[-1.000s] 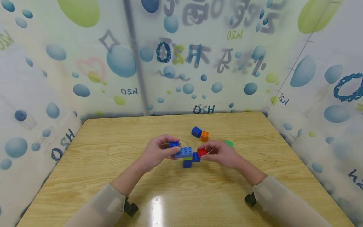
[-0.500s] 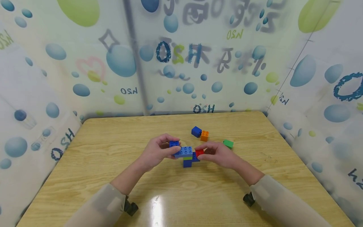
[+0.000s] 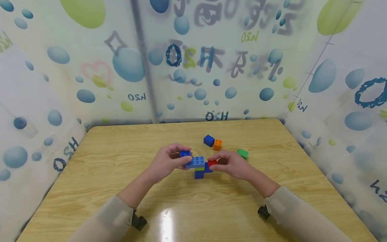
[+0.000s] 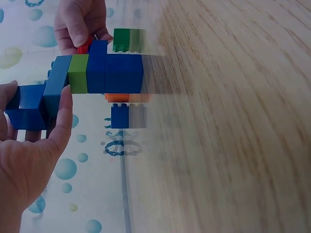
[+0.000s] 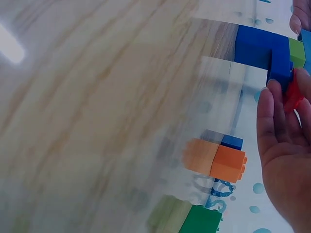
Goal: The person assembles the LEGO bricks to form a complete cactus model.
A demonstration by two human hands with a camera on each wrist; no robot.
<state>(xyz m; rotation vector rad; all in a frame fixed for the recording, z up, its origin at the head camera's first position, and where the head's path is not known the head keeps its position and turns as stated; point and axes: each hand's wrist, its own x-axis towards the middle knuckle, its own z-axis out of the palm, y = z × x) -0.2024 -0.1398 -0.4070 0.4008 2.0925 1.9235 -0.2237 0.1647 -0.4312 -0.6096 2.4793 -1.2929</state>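
A toy-brick build stands on the table in the middle of the head view. It has a dark blue base brick (image 3: 199, 174), a dark blue brick (image 3: 208, 168) jutting right, a lime green brick (image 4: 78, 74) and a light blue brick (image 3: 198, 161) across the top. My left hand (image 3: 165, 164) holds the build's upper left end, thumb and fingers around another dark blue brick (image 4: 26, 102) and the light blue one. My right hand (image 3: 235, 165) pinches a small red brick (image 3: 212, 163) at the jutting brick's studs. Fingers partly hide the red brick; whether it is seated I cannot tell.
Behind the build lie a loose blue brick (image 3: 208, 140) and an orange brick (image 3: 217, 145) side by side. A green brick (image 3: 243, 154) lies beyond my right hand. A patterned curtain (image 3: 187, 84) rises behind the wooden table (image 3: 121, 151).
My right hand has shifted slightly left with the red brick, bringing it over the jutting blue brick. More of the green brick shows. My left hand and the build have stayed put.
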